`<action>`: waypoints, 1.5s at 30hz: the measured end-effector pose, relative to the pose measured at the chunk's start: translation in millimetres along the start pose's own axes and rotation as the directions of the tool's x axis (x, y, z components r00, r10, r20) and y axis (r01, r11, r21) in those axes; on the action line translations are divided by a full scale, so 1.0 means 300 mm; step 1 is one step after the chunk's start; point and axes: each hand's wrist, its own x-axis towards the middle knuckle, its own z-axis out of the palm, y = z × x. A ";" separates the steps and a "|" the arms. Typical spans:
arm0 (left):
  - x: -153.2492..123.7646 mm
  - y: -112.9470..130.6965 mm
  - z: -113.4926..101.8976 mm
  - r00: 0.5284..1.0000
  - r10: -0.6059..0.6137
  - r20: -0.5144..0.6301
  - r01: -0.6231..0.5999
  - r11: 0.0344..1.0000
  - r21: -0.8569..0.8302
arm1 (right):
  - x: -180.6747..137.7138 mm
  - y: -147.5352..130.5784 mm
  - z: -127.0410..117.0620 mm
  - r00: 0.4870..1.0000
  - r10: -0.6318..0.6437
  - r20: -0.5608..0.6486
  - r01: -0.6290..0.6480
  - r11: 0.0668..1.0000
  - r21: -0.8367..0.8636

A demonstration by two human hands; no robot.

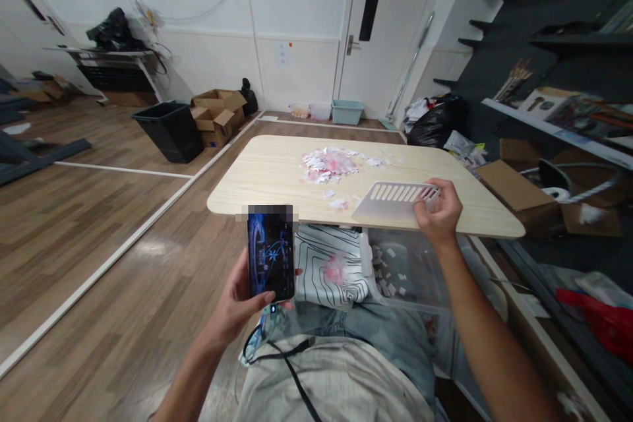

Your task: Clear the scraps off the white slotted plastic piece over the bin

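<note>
My left hand is closed around a smartphone, held upright with its lit screen facing me and my thumb at its lower edge. A cable runs near the bottom of the phone. On the right, my right hand grips one end of a thin white plastic panel with a row of slots; its lower edge is on or just above the table. Beyond it lies a heap of white and pink paper scraps, with a few loose bits between heap and panel.
Below the table's near edge, a clear plastic bin holds scattered scraps, beside a black-lined pale cloth on my lap. A black waste bin and cardboard boxes stand on the floor at left. Shelves line the right.
</note>
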 end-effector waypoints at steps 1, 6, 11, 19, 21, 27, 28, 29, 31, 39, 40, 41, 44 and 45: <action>0.002 -0.004 -0.008 1.000 -0.004 0.000 0.004 1.000 0.003 | 0.000 0.000 0.000 1.000 0.002 0.003 -0.002 1.000 -0.003; -0.003 -0.028 -0.042 0.997 -0.031 0.067 0.031 0.999 0.010 | 0.002 0.005 0.001 1.000 -0.003 0.000 0.003 1.000 -0.001; -0.036 -0.039 -0.018 0.999 -0.032 0.009 0.032 0.999 0.006 | 0.002 0.011 0.005 1.000 0.002 -0.005 -0.002 1.000 -0.001; -0.043 -0.042 0.026 0.997 -0.016 -0.080 0.019 0.999 0.039 | 0.002 0.005 0.003 1.000 -0.004 0.003 0.004 1.000 -0.003; -0.043 -0.044 0.028 0.997 -0.020 -0.080 0.023 0.999 0.044 | 0.004 0.002 0.002 1.000 -0.006 0.008 0.006 1.000 -0.004; -0.038 -0.045 0.030 0.999 0.002 -0.038 -0.002 1.000 0.016 | 0.006 -0.003 0.006 1.000 0.002 0.005 -0.002 1.000 -0.003; -0.037 -0.043 0.031 1.000 -0.003 -0.030 0.003 1.000 0.003 | 0.006 -0.004 0.006 1.000 0.001 0.002 -0.001 1.000 -0.008; -0.037 -0.041 0.032 1.000 -0.016 -0.023 0.016 1.000 -0.012 | 0.006 -0.004 0.007 1.000 0.001 0.001 -0.001 1.000 -0.012; -0.041 -0.035 0.032 0.998 -0.060 -0.012 0.059 0.997 -0.043 | 0.005 -0.003 0.007 1.000 0.003 0.005 -0.003 1.000 -0.013; -0.153 -0.073 -0.020 0.967 -0.245 -0.073 0.236 0.966 -0.109 | 0.004 0.004 0.007 1.000 0.003 0.005 -0.003 1.000 0.002; -0.174 -0.083 -0.031 0.960 -0.257 -0.112 0.249 0.965 -0.079 | 0.004 0.005 0.007 1.000 0.009 0.006 -0.009 1.000 -0.002; -0.195 -0.093 -0.041 0.950 -0.270 -0.157 0.266 0.963 -0.043 | 0.003 0.007 0.008 1.000 0.016 0.007 -0.016 1.000 -0.006; -0.247 -0.122 -0.067 0.920 -0.296 -0.259 0.325 0.942 0.079 | 0.001 0.018 0.010 1.000 0.026 0.008 -0.026 1.000 -0.008; -0.261 -0.133 -0.074 0.919 -0.293 -0.263 0.334 0.934 0.124 | 0.001 0.023 0.010 1.000 0.025 0.009 -0.025 1.000 -0.006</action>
